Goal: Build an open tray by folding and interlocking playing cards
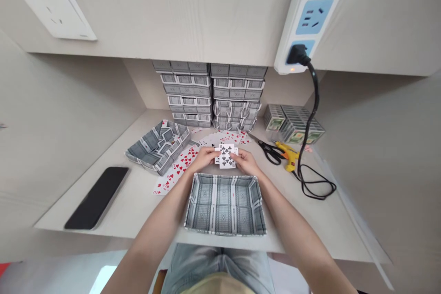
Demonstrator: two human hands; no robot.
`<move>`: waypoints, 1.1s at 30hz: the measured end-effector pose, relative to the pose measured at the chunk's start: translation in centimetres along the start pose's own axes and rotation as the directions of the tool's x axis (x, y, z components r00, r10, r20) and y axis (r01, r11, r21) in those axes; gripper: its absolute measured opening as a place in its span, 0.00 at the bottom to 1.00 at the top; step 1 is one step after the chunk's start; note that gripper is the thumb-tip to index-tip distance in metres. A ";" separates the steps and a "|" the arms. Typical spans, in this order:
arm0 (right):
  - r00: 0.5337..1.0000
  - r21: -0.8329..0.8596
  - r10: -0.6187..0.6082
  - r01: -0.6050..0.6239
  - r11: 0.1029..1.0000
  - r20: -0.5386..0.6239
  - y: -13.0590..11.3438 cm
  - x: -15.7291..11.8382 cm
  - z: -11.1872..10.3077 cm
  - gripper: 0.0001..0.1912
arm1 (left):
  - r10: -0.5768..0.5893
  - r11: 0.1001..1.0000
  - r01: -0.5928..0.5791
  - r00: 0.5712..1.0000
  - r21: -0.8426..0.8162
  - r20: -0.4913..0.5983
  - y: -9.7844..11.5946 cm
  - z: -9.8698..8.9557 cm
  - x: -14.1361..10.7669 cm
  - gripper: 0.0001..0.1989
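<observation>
Between both hands are playing cards [227,156], with an upright clubs card in front and a card lying crosswise behind it. My left hand [206,158] pinches them at the left side, thumb on the face. From the right, my right hand [246,161] grips them, its thumb also on the clubs card. Just below the hands, near the table's front edge, stands an open rectangular box [223,206] made of grey-backed cards. Loose red-suited cards [184,161] are fanned out to the left, and more cards [223,138] lie behind the hands.
A second card box [151,161] holding card pieces sits left, near a black phone [98,197]. Stacked card boxes [193,89] stand at the back. On the right are black-handled scissors [270,151], a yellow glue gun [291,156], a cable [303,165] and packed card decks [296,121].
</observation>
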State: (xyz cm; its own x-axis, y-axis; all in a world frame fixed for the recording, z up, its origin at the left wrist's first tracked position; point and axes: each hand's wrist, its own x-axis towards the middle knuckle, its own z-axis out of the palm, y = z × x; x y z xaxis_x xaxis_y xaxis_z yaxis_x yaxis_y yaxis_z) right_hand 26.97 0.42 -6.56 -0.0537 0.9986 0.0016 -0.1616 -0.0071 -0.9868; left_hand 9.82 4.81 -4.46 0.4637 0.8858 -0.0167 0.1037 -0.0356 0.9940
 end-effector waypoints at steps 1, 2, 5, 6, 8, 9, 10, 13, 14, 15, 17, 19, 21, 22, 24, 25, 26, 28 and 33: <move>1.000 0.020 -0.002 0.002 1.000 -0.003 0.2 0.1 0.0 0.19 | -0.002 1.000 0.002 1.000 0.004 -0.003 0.0 0.0 0.0 0.15; 1.000 0.034 -0.002 0.002 0.999 -0.003 0.4 0.1 0.0 0.20 | -0.004 1.000 0.004 1.000 0.009 -0.007 0.0 0.0 0.0 0.15; 1.000 0.045 0.003 -0.004 0.999 0.007 0.6 0.1 -0.1 0.19 | -0.010 1.000 0.010 1.000 0.014 -0.015 -0.1 -0.1 -0.1 0.16; 1.000 0.044 0.006 -0.006 0.999 0.013 0.5 0.0 -0.2 0.18 | -0.011 1.000 0.011 1.000 0.015 -0.014 -0.1 -0.2 -0.1 0.16; 1.000 0.048 0.005 -0.006 0.999 0.015 0.3 0.0 -0.2 0.16 | -0.015 1.000 0.015 1.000 0.017 -0.006 0.0 -0.2 -0.2 0.15; 1.000 0.049 0.001 -0.002 0.999 0.006 0.3 0.0 -0.2 0.16 | -0.018 1.000 0.018 1.000 0.016 0.001 0.1 -0.3 -0.2 0.15; 1.000 0.046 -0.001 0.001 0.999 -0.004 0.2 0.0 -0.2 0.16 | -0.021 1.000 0.021 1.000 0.013 0.008 0.2 -0.3 -0.3 0.15; 0.999 0.009 0.010 -0.009 1.000 -0.035 0.3 0.2 -0.2 0.18 | -0.032 0.999 0.032 0.998 0.005 0.048 0.7 -0.4 -0.2 0.16; 0.999 -0.008 0.013 -0.014 1.000 -0.044 0.3 0.3 -0.2 0.19 | -0.035 0.999 0.035 0.997 0.010 0.067 0.9 -0.5 -0.2 0.16; 0.999 -0.024 0.012 -0.013 1.000 -0.052 0.3 0.3 -0.2 0.20 | -0.037 0.999 0.035 0.995 0.020 0.089 1.0 -0.6 -0.2 0.17; 0.998 -0.047 -0.007 0.004 0.999 -0.069 0.1 0.4 -0.1 0.21 | -0.033 0.999 0.028 0.992 0.047 0.123 1.1 -0.8 0.0 0.18; 0.997 -0.077 -0.022 0.017 0.997 -0.072 -0.3 0.3 0.0 0.21 | -0.025 0.997 0.015 0.992 0.078 0.125 1.0 -1.1 0.2 0.20; 0.997 -0.117 -0.019 0.011 0.993 -0.069 -0.7 0.2 -0.1 0.20 | -0.024 0.994 0.012 0.994 0.110 0.107 0.8 -1.2 0.4 0.21; 0.998 -0.138 -0.011 0.002 0.990 -0.065 -0.9 0.1 -0.1 0.20 | -0.028 0.992 0.016 0.995 0.123 0.095 0.7 -1.2 0.5 0.21; 0.999 -0.166 0.014 -0.022 0.986 -0.048 -1.1 0.1 -0.2 0.19 | -0.040 0.989 0.029 0.997 0.143 0.073 0.5 -1.2 0.6 0.21; 0.999 -0.167 0.029 -0.035 0.985 -0.040 -1.1 0.1 -0.3 0.19 | -0.045 0.988 0.035 0.997 0.151 0.063 0.4 -1.3 0.6 0.21; 0.998 -0.163 0.044 -0.049 0.985 -0.035 -1.1 0.1 -0.4 0.19 | -0.050 0.986 0.041 0.997 0.161 0.053 0.5 -1.3 0.5 0.22; 0.997 -0.154 0.074 -0.077 0.985 -0.023 -0.9 0.2 -0.4 0.19 | -0.060 0.980 0.051 0.997 0.193 0.039 0.6 -1.5 0.4 0.23; 0.997 -0.149 0.072 -0.072 0.986 -0.007 -0.7 0.4 -0.3 0.20 | -0.067 0.976 0.058 0.997 0.209 0.035 1.3 -1.9 -0.1 0.21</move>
State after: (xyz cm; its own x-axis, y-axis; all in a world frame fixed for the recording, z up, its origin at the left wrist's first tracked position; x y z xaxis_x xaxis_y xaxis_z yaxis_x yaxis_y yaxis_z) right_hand 27.33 0.82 -5.88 -0.0578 0.9958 -0.0708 -0.0084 -0.0714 -0.9974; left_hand 8.27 5.52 -2.99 0.4865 0.8693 -0.0869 0.3124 -0.0802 0.9466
